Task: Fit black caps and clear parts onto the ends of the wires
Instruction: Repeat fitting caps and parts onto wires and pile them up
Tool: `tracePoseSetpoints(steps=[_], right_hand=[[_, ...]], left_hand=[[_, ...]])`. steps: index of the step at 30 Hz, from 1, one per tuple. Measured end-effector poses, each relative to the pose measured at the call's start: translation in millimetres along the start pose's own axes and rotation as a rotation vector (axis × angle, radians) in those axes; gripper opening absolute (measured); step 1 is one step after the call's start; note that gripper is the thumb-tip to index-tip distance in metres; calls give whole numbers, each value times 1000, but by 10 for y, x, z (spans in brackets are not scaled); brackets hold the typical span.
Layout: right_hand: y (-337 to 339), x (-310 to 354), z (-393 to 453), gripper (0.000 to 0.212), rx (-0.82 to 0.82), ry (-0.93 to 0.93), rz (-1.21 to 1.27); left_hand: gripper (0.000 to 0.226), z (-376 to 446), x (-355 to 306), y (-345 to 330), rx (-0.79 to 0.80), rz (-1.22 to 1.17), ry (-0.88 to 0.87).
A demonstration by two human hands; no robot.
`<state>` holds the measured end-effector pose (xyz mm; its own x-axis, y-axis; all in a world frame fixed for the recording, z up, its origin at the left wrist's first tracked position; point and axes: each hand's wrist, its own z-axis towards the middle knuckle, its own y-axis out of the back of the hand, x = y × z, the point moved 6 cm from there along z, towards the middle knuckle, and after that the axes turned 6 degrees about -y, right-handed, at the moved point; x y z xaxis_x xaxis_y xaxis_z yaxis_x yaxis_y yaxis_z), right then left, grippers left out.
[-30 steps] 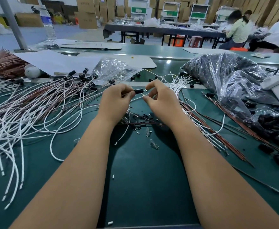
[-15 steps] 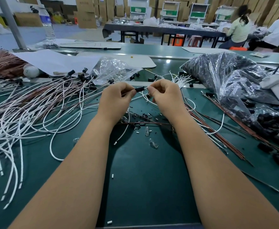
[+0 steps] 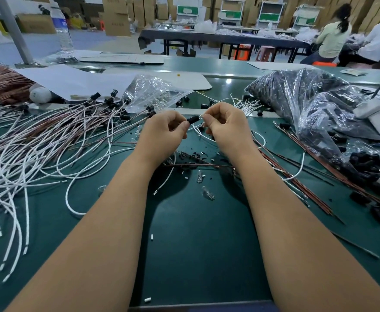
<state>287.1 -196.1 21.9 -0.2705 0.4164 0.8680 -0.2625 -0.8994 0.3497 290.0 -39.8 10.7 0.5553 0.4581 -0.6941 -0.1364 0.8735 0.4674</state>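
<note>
Left hand: the left hand [image 3: 162, 131] is up above the middle of the green table [image 3: 195, 244], fingers curled, thumb and forefinger pinching the black cap [image 3: 192, 119] at its near end.
Right hand: the right hand [image 3: 224, 124] sits just at 3 o'clock of the left, fingers curled too, fingertips pinching something small and pale right at the cap's free end; too small to name for sure.
Black cap: lying roughly level between the two hands, off the table, touching both sets of fingertips.
Held wire: a white wire [image 3: 198, 131] trails down from the cap area between the wrists.
Wire pile: out at 9 o'clock, a big loose spread of white and brownish wires [image 3: 38, 149], many already wearing black caps at their far ends.
Clear parts: two loose clear parts [image 3: 208, 192] lie on the table at 6 o'clock of the hands, between the forearms.
Small bag: a crumpled clear bag [image 3: 153, 91] rests at 11 o'clock of the hands.
Big bag: at 2 o'clock, a large plastic bag of black caps [image 3: 297, 97], more caps spilled near it.
Brown wires: a bundle of thin brown wires [image 3: 297, 179] runs along the table at 4 o'clock.
</note>
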Motion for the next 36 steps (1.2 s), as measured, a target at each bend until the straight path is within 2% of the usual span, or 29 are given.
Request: tracePoseSetpoints(steps=[10,28,36], right_hand=[[3,18,1,15,-22,-2,-15],[-49,59,-47,11,-14,147,-187],[-15,84,-47,11,-100,145,-219]], left_hand=[[8,4,14,-22,18,-107,47],[8,2,-10,-57,48,-27,11],[12,7,1,-29,1,-93,51]])
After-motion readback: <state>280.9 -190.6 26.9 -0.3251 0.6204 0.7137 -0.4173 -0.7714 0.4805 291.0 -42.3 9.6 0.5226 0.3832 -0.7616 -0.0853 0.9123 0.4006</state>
